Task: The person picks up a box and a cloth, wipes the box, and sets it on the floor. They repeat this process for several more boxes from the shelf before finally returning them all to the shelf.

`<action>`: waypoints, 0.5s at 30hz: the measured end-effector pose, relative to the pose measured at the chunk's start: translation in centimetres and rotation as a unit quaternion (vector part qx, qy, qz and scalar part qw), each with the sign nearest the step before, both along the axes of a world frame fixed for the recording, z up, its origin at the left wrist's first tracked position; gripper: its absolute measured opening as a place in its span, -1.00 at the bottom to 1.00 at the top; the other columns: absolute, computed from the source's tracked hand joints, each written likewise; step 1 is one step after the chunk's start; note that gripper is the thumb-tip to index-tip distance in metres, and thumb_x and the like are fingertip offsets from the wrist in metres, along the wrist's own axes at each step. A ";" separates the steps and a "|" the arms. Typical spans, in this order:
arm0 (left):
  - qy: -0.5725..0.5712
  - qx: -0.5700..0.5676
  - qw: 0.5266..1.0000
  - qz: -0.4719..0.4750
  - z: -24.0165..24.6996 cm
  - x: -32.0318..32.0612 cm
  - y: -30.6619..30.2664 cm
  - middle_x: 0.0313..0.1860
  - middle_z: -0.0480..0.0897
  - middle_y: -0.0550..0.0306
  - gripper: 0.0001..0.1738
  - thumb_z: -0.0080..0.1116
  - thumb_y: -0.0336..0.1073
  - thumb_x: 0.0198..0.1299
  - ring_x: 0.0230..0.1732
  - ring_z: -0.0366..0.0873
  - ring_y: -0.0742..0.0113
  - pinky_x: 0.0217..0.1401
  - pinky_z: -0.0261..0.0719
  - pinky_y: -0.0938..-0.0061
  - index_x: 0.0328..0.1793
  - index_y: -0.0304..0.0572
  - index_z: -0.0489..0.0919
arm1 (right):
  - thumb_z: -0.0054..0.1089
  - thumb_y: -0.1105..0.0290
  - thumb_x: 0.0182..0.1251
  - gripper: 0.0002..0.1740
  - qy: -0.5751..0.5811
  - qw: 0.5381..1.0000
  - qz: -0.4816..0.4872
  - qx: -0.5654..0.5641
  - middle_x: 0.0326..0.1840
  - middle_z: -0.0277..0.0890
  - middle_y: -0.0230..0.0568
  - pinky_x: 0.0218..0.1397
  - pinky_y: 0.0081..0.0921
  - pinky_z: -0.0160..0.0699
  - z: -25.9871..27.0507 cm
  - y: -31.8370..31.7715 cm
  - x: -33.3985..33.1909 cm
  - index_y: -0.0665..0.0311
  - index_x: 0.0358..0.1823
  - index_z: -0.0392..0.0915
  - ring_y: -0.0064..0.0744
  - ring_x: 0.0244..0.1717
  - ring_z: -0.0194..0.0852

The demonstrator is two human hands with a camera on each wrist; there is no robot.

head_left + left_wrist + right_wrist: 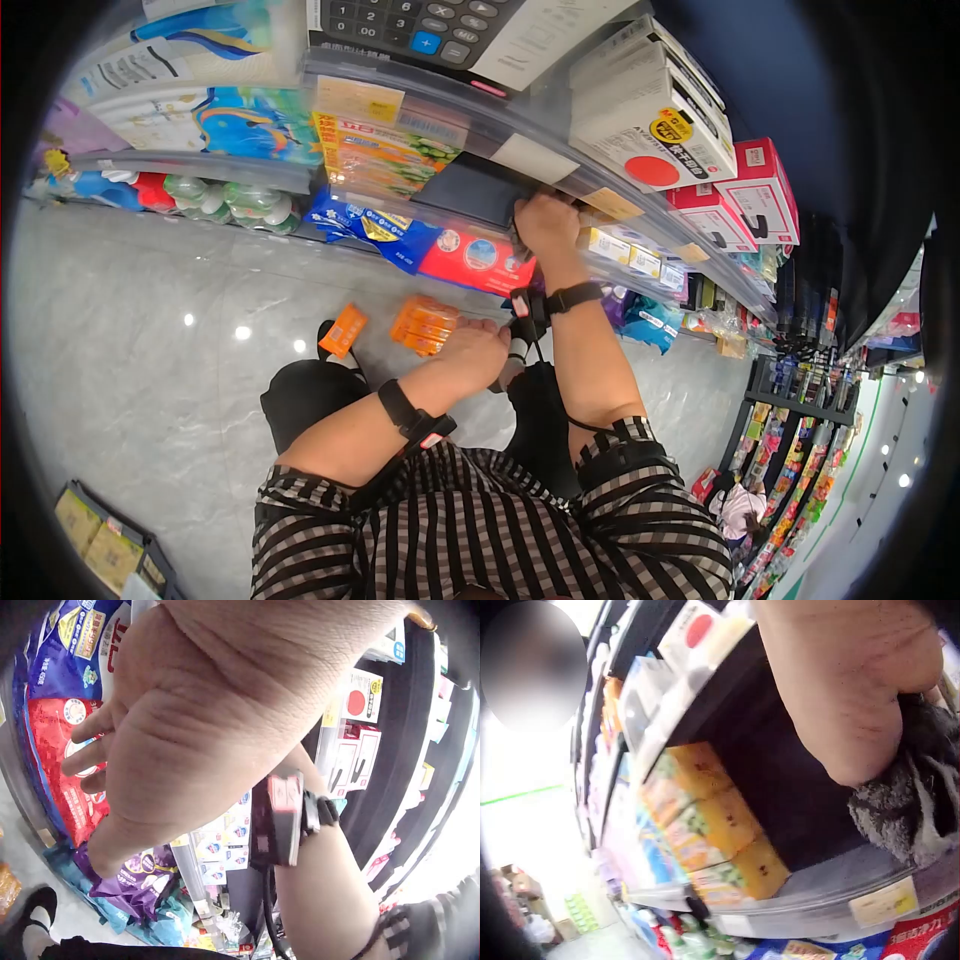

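My right hand (547, 225) reaches onto a dark shelf (465, 192), gripping a black and grey cloth (904, 814). In the right wrist view, this hand (847, 682) is curled over the cloth, just above the shelf's front edge; some fingers are hidden. Lower down, my left hand (472, 355) hangs in front of the shelf. Its fingers look loosely extended in the left wrist view, where the hand (202, 735) overlaps a red bag (64, 765) without clear contact. Yellow-orange boxes (724, 817) stand on the same shelf, beside the cloth.
Orange packs (425, 325) and a single orange pack (345, 330) lie on the grey floor (150, 330). Blue (375, 235) and red bags (480, 260) line the lower shelf. White boxes (650, 120) and a calculator package (430, 25) stand above. At right is a low black rack (800, 395).
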State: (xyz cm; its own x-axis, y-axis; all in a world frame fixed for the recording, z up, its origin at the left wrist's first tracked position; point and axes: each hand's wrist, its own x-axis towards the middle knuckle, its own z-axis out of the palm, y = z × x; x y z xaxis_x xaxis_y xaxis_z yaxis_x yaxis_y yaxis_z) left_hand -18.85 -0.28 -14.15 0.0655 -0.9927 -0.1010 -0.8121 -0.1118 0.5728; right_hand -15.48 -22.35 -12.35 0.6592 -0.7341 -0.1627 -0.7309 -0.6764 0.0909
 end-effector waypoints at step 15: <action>-0.002 0.096 0.993 -0.069 -0.1 -0.6 0.8 0.04 0.60 -0.25 -0.57 -0.05 -0.36 0.18 0.04 0.61 -0.10 0.16 0.50 0.06 0.17 -0.33 0.51 | 0.20 0.43 -0.02 -0.38 -0.125 0.958 0.190 0.172 0.16 0.45 -0.11 0.20 -0.19 0.51 4.1 5.9 -0.6 -0.09 0.20 0.53 0.08 0.14 0.47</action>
